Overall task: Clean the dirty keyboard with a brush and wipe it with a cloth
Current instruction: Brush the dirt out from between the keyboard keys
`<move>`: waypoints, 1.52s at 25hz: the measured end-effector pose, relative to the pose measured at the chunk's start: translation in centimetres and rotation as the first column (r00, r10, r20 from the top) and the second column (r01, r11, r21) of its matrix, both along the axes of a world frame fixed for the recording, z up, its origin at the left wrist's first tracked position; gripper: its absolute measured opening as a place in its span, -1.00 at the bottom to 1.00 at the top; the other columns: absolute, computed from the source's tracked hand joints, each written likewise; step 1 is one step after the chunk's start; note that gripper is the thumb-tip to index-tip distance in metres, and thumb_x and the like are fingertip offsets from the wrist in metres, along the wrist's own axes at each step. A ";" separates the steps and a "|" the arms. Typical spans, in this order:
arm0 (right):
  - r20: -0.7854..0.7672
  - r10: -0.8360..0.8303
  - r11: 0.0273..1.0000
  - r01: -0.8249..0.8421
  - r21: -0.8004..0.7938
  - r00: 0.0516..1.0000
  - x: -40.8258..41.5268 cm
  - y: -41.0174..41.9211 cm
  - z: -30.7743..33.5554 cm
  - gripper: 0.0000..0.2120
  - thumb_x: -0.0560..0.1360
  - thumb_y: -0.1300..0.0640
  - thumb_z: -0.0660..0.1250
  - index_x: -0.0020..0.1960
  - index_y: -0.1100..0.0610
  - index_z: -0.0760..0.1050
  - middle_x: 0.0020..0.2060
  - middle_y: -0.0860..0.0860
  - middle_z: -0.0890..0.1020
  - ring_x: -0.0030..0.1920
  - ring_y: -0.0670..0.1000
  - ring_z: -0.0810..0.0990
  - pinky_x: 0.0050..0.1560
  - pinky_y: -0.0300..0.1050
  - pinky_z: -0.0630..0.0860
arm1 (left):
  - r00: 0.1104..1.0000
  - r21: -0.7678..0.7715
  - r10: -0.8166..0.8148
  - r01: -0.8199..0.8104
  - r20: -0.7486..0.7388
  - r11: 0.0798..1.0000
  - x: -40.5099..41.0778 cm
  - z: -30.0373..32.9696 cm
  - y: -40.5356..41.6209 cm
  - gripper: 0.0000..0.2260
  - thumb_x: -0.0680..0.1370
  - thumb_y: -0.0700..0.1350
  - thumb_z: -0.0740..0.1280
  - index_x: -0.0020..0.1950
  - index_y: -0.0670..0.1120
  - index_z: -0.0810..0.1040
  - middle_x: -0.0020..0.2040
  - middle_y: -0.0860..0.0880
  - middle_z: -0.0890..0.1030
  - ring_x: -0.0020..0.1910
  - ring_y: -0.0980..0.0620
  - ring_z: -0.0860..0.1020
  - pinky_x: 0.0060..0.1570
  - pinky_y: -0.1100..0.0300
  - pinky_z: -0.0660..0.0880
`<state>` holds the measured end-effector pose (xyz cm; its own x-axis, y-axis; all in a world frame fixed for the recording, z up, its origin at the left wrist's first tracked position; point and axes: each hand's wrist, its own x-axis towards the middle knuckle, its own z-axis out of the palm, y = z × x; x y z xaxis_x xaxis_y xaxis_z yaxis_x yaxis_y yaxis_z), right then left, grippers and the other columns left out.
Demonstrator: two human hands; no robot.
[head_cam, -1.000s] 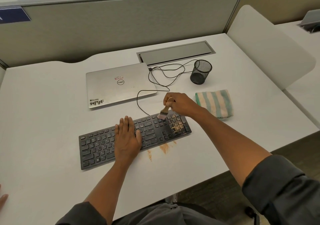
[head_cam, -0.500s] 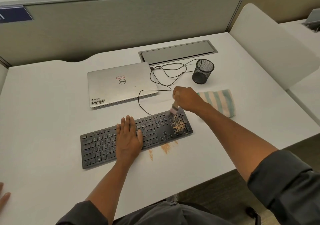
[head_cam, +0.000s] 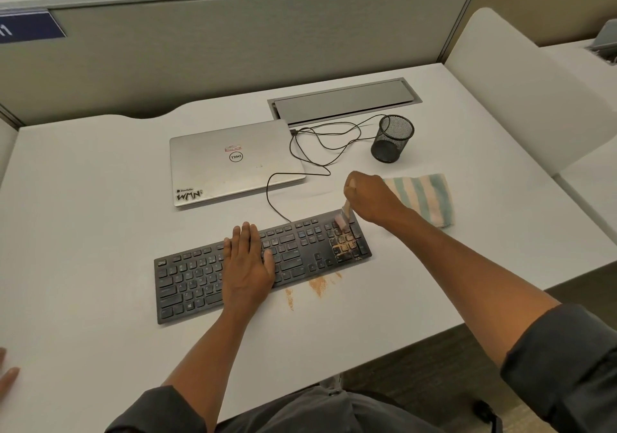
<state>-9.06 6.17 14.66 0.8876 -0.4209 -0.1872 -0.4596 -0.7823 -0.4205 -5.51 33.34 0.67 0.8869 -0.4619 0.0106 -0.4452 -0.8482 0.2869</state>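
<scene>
A black keyboard [head_cam: 200, 275] lies at an angle on the white desk [head_cam: 83, 232]. Orange-brown dust covers its number pad at the right end, and more dust [head_cam: 319, 285] lies on the desk just in front. My left hand [head_cam: 248, 262] rests flat on the middle keys, fingers apart. My right hand [head_cam: 370, 197] is closed around a small brush [head_cam: 342, 219], whose bristles touch the top of the number pad. A folded cloth [head_cam: 425, 198] with green and cream stripes lies right of that hand, partly hidden by my wrist.
A closed silver laptop [head_cam: 233, 162] sits behind the keyboard, with a black cable [head_cam: 300, 152] looping to its right. A black mesh cup [head_cam: 392, 142] stands behind the cloth. A grey cable hatch [head_cam: 344, 102] is at the back. Another person's fingers [head_cam: 6, 379] rest at the left edge.
My right hand has carried the brush rightward along the keyboard's top edge, from the keys left of the number pad to the pad's upper part. My left hand has stayed put.
</scene>
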 end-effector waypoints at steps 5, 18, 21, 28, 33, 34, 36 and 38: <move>0.028 0.019 1.000 -0.019 0.007 0.999 -0.8 1.0 -0.6 -0.81 0.62 0.21 0.10 0.03 0.21 0.48 -0.09 0.16 0.63 -0.09 0.16 0.59 -0.18 -0.09 0.42 | 1.000 -0.010 -0.003 0.003 0.001 1.000 -0.1 0.2 0.0 -0.36 0.62 0.11 -0.11 0.65 -0.19 0.05 0.65 -0.16 0.10 0.64 -0.10 -0.02 0.60 -0.02 -0.15; -0.039 0.006 0.999 -0.007 -0.033 0.999 -2.7 -0.5 -0.9 -0.80 0.60 0.22 0.12 0.04 0.22 0.52 -0.04 0.17 0.64 -0.06 0.14 0.56 -0.17 -0.13 0.35 | 1.000 0.004 0.001 -0.001 0.022 1.000 0.0 0.0 -0.1 -0.36 0.63 0.09 -0.10 0.64 -0.22 0.10 0.64 -0.18 0.13 0.63 -0.13 0.03 0.61 -0.06 -0.10; 0.025 -0.049 0.999 0.049 -0.007 0.998 -2.6 -0.9 -0.4 -0.80 0.61 0.21 0.12 0.03 0.20 0.52 -0.08 0.14 0.63 -0.09 0.13 0.56 -0.16 -0.12 0.38 | 1.000 0.013 0.001 -0.001 0.019 1.000 0.0 -0.1 -0.1 -0.36 0.63 0.10 -0.11 0.64 -0.21 0.08 0.64 -0.17 0.12 0.64 -0.12 0.01 0.61 -0.05 -0.11; -0.110 0.025 0.999 -0.028 -0.025 0.994 -3.7 -0.5 -0.5 -0.79 0.59 0.25 0.16 0.07 0.26 0.56 -0.03 0.14 0.65 -0.07 0.10 0.57 -0.15 -0.11 0.42 | 1.000 0.009 0.004 -0.005 0.018 1.000 0.0 0.0 -0.1 -0.35 0.62 0.10 -0.12 0.64 -0.21 0.08 0.64 -0.17 0.12 0.64 -0.12 0.01 0.61 -0.05 -0.11; -0.025 -0.071 0.996 0.070 -0.060 0.997 -4.2 -1.3 0.1 -0.83 0.59 0.25 0.16 0.05 0.21 0.52 -0.07 0.14 0.65 -0.08 0.14 0.58 -0.19 -0.14 0.36 | 1.000 0.003 0.005 -0.005 0.017 1.000 -0.1 0.1 -0.1 -0.35 0.62 0.10 -0.11 0.64 -0.21 0.10 0.64 -0.18 0.14 0.63 -0.13 0.03 0.61 -0.05 -0.10; -0.026 -0.071 0.996 0.069 -0.060 0.997 -4.5 -1.1 -0.1 -0.83 0.60 0.25 0.14 0.03 0.21 0.51 -0.10 0.15 0.64 -0.12 0.13 0.58 -0.22 -0.13 0.37 | 1.000 0.004 0.004 -0.004 0.018 1.000 -0.1 0.2 -0.1 -0.35 0.62 0.10 -0.11 0.64 -0.21 0.09 0.64 -0.18 0.14 0.63 -0.13 0.03 0.61 -0.06 -0.10; -0.036 -0.053 0.997 0.051 -0.049 0.998 -5.3 -0.1 -0.6 -0.83 0.61 0.21 0.10 0.00 0.19 0.47 -0.16 0.15 0.62 -0.18 0.13 0.56 -0.25 -0.08 0.42 | 1.000 0.012 0.004 -0.004 0.021 1.000 -0.1 0.2 -0.1 -0.35 0.62 0.10 -0.11 0.64 -0.21 0.09 0.64 -0.17 0.13 0.63 -0.13 0.03 0.61 -0.05 -0.11; -0.044 -0.015 0.998 0.012 -0.069 0.999 -6.3 0.8 -0.8 -0.82 0.62 0.19 0.08 -0.01 0.18 0.45 -0.21 0.13 0.60 -0.22 0.13 0.56 -0.23 -0.02 0.50 | 1.000 0.017 0.004 -0.004 0.017 1.000 -0.1 0.2 -0.1 -0.35 0.62 0.10 -0.11 0.64 -0.21 0.08 0.64 -0.17 0.12 0.64 -0.12 0.02 0.61 -0.03 -0.13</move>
